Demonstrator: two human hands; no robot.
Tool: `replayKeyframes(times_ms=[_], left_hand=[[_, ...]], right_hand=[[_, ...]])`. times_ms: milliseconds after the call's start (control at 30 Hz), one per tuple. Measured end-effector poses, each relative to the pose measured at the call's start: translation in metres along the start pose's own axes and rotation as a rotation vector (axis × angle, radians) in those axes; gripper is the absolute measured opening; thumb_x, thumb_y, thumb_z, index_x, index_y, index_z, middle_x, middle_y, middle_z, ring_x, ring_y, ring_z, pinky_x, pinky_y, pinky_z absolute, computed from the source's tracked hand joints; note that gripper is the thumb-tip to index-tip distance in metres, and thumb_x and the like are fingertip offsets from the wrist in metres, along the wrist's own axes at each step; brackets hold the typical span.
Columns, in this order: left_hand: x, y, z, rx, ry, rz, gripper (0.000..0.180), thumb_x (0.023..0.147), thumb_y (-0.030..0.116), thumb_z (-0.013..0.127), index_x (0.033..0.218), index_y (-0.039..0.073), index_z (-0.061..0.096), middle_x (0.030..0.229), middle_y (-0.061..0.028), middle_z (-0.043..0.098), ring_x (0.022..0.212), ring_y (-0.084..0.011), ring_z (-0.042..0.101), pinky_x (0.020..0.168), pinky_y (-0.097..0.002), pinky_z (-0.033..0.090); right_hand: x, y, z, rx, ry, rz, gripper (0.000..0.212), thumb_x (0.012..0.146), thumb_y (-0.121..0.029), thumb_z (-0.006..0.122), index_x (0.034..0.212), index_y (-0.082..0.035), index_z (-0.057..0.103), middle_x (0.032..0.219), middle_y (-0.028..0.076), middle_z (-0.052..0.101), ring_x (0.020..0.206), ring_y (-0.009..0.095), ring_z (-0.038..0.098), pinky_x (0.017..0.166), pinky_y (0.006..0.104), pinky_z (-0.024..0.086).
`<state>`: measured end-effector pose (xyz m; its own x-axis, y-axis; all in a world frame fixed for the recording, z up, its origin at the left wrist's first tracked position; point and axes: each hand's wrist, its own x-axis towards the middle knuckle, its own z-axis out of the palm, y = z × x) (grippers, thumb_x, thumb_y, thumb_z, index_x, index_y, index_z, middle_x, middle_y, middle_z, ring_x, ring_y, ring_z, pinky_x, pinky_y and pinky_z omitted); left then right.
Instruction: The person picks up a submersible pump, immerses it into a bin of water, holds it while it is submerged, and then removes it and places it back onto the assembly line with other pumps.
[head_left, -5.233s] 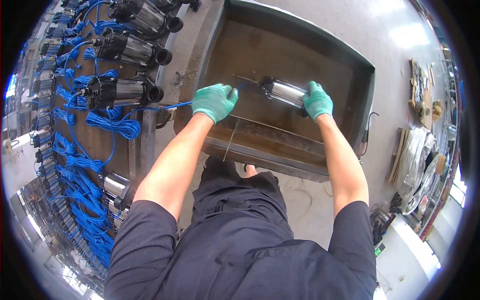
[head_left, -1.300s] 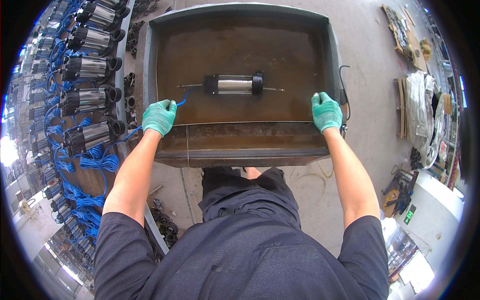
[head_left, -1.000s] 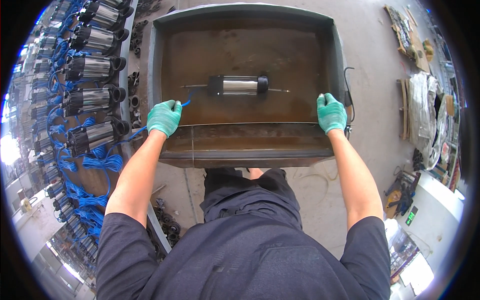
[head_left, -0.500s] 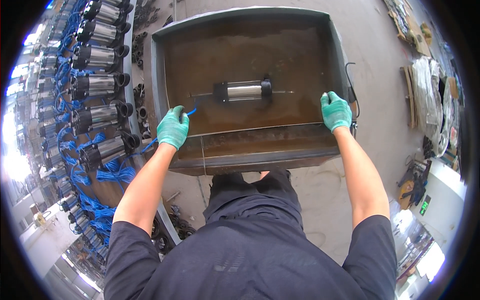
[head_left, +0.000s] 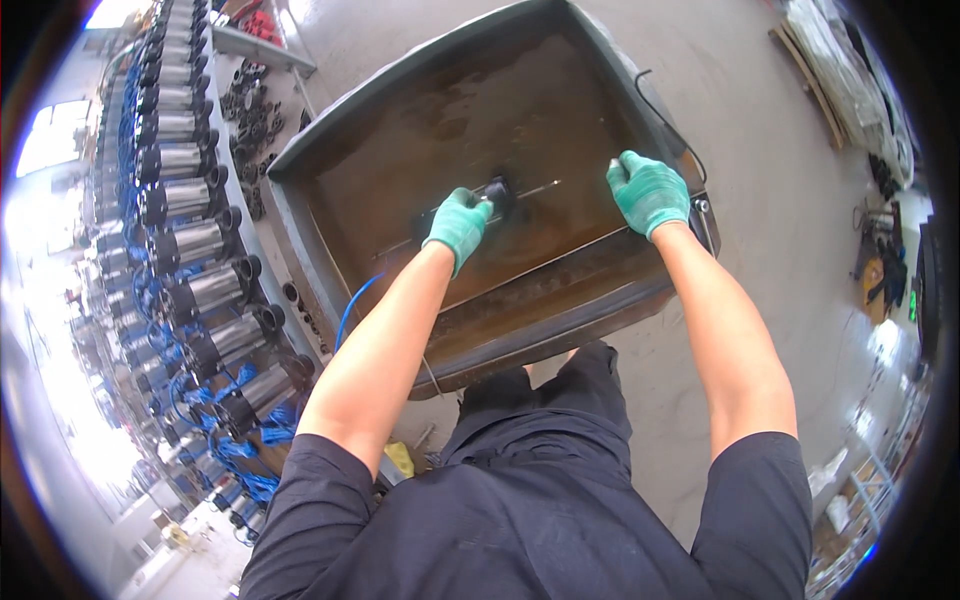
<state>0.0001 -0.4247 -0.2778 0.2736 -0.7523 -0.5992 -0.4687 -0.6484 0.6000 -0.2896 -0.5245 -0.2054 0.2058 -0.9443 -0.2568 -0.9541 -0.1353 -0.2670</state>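
A pump with a black end lies in the brown water of a metal tank. Thin rods stick out past both its ends, and most of its body is hidden by my hand and the murky water. My left hand, in a green glove, is over the pump with fingers curled against it near the black end. A blue cable runs over the tank's near left side into the water. Also gloved in green, my right hand hovers at the tank's right side, fingers curled and thumb raised; what it grips, if anything, is hidden.
To the left, a long rack holds a row of silver and black pumps with bundles of blue cable. Dark ring-shaped parts lie behind it. A black cable hangs over the tank's right rim. Wrapped sheets stand at far right.
My left hand has left the blue cable and moved right onto the pump. The pump's shiny body no longer shows. My right hand stays near the tank's right side; the whole view has turned.
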Motion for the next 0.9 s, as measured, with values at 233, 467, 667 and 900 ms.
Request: replayKeyframes(times_ms=[233, 467, 667, 900], left_hand=[[0.015, 0.052, 0.015, -0.731, -0.176, -0.413, 0.019, 0.099, 0.017, 0.065, 0.113, 0.008, 0.056, 0.105, -0.0095, 0.061, 0.083, -0.024, 0.066, 0.067, -0.0383, 0.059], [-0.003, 0.036, 0.009, -0.594, -0.12, -0.338, 0.022, 0.096, 0.011, 0.068, 0.11, 0.005, 0.051, 0.103, -0.0125, 0.061, 0.071, -0.0254, 0.067, 0.067, -0.0422, 0.063], [-0.024, 0.009, 0.009, -0.476, -0.045, -0.249, 0.015, 0.095, 0.008, 0.069, 0.099, 0.006, 0.055, 0.092, -0.0083, 0.065, 0.069, -0.02, 0.067, 0.058, -0.0369, 0.059], [-0.043, -0.008, 0.017, -0.517, 0.1, -0.192, 0.021, 0.09, 0.007, 0.074, 0.109, 0.0, 0.068, 0.086, -0.0011, 0.065, 0.068, -0.0101, 0.057, 0.054, -0.028, 0.046]], right_hand=[[-0.003, 0.011, 0.001, 0.052, 0.028, 0.008, 0.032, 0.101, -0.036, 0.049, 0.096, -0.01, 0.068, 0.093, 0.016, 0.073, 0.088, 0.038, 0.07, 0.08, 0.05, 0.056], [-0.002, 0.014, 0.006, 0.062, 0.051, 0.0, 0.031, 0.102, -0.036, 0.048, 0.096, -0.012, 0.068, 0.092, 0.014, 0.073, 0.088, 0.036, 0.071, 0.08, 0.0485, 0.057], [-0.004, 0.014, 0.004, 0.07, 0.032, 0.01, 0.031, 0.102, -0.036, 0.049, 0.096, -0.012, 0.068, 0.093, 0.013, 0.073, 0.088, 0.035, 0.071, 0.08, 0.048, 0.057], [-0.002, 0.015, 0.003, 0.061, 0.034, -0.003, 0.031, 0.102, -0.036, 0.048, 0.096, -0.012, 0.068, 0.092, 0.013, 0.073, 0.087, 0.035, 0.071, 0.079, 0.0476, 0.057]])
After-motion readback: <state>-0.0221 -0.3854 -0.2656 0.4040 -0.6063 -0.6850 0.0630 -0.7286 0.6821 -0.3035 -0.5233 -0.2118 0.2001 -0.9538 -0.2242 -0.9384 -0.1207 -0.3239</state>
